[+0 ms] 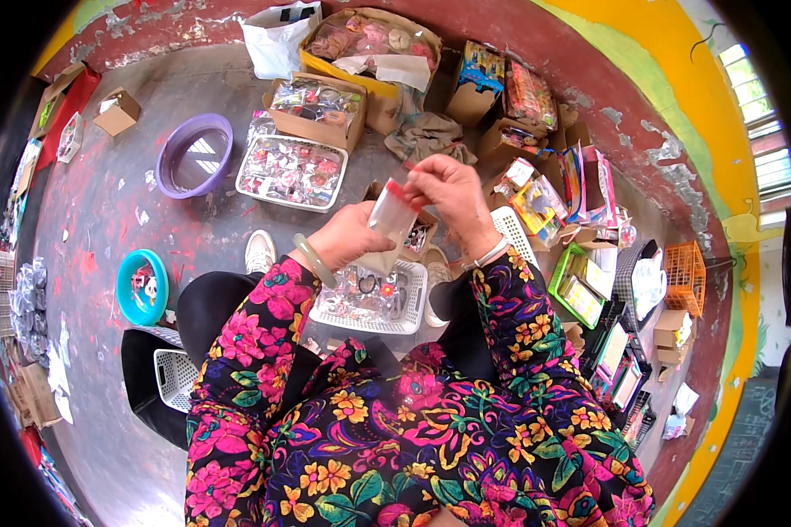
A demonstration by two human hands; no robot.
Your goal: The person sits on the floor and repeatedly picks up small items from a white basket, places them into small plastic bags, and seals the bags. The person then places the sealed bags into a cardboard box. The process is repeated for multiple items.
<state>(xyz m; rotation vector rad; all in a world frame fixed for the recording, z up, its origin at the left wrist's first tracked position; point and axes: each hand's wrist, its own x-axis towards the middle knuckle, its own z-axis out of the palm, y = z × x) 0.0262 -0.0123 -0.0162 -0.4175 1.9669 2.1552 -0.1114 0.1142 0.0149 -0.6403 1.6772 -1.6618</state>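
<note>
My left hand [346, 235] is closed on a small clear plastic bag [390, 216] with a red band along its top edge. Thumb and fingers of my right hand [459, 200] pinch together at that red edge, and a bit of red strip [409, 165] shows above the fingertips. What lies inside the bag is too unclear to tell. Below both hands, between my knees, sits a white plastic basket [418, 307] filled with small clear packets of hair ties and similar trinkets. Behind my hands, a small cardboard box [424, 235] of packets is partly hidden.
Ahead stand another white basket [323, 204] of packets, cardboard boxes [350, 130] and a purple basin [169, 180]. A teal basin [121, 303] lies left. On the right are a green tray [561, 279], an orange crate [696, 279] and stacked goods. Scraps litter the floor.
</note>
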